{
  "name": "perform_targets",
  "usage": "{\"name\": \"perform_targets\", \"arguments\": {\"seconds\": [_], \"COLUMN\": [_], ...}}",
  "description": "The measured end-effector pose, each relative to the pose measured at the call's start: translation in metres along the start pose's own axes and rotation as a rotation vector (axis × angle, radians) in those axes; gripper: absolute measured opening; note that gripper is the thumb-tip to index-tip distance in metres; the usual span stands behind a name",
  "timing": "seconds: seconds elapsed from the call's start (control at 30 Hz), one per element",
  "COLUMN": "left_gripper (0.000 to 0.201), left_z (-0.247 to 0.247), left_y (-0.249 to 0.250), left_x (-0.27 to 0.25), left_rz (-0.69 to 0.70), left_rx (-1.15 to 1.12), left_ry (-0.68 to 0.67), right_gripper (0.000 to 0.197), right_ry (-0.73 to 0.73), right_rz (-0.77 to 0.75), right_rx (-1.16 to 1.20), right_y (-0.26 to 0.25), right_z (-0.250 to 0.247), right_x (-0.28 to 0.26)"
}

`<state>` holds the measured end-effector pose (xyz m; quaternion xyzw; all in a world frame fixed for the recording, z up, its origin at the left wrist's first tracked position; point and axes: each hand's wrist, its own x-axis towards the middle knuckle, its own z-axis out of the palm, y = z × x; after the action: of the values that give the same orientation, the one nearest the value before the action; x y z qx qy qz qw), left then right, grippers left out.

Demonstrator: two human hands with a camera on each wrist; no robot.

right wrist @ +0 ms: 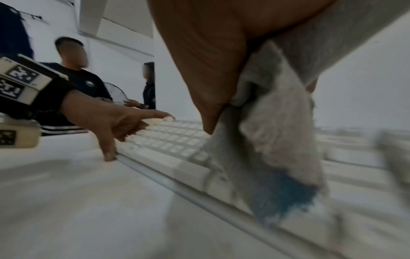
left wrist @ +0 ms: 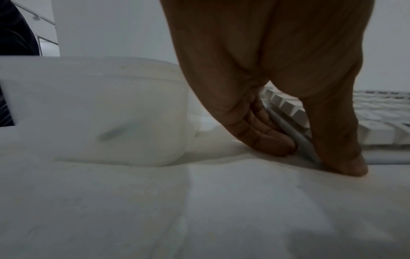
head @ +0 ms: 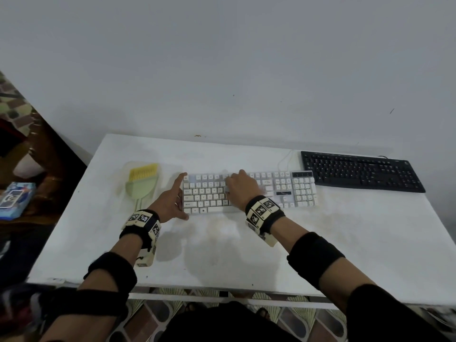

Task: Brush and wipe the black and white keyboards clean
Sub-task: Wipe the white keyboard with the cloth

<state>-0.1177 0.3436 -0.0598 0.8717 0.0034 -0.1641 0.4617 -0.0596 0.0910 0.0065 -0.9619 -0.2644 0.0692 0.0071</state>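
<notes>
white keyboard [head: 249,192] is lying long axis left-right mid-table; left hand [head: 170,201], fingers spread, is bracing its left end; right hand [head: 240,188] is gripping a cloth [right wrist: 277,122] on the keys, black keyboard [head: 361,171] waiting just beyond its right end, nearer the right hand

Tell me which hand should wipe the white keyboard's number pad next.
Right. The right hand already holds the cloth on the white keyboard; the left hand braces its far-left end.
</notes>
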Motion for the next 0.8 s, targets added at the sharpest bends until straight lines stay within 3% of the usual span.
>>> {"name": "perform_targets", "arguments": {"seconds": [0.17,0.47,0.67,0.8], "left_gripper": [0.140,0.141,0.141,0.141], "left_z": [0.000,-0.001,-0.001,-0.001], "left_y": [0.001,0.002,0.003,0.003], "left_x": [0.001,0.000,0.001,0.001], "left_rz": [0.004,0.004,-0.009,-0.013], "left_rx": [0.020,0.026,0.021,0.020], "left_ry": [-0.014,0.000,-0.004,-0.006], "right_gripper": [0.022,0.023,0.014,0.012], "right_ry": [0.003,0.027,-0.053,-0.086], "right_rz": [0.157,-0.069,0.099,0.134], "right_rx": [0.027,-0.003,-0.003,-0.037], "right_y": [0.060,0.034,0.072,0.068], "right_z": [0.002,0.003,-0.007,-0.014], "right_x": [-0.026,-0.018,-0.034,-0.029]}}
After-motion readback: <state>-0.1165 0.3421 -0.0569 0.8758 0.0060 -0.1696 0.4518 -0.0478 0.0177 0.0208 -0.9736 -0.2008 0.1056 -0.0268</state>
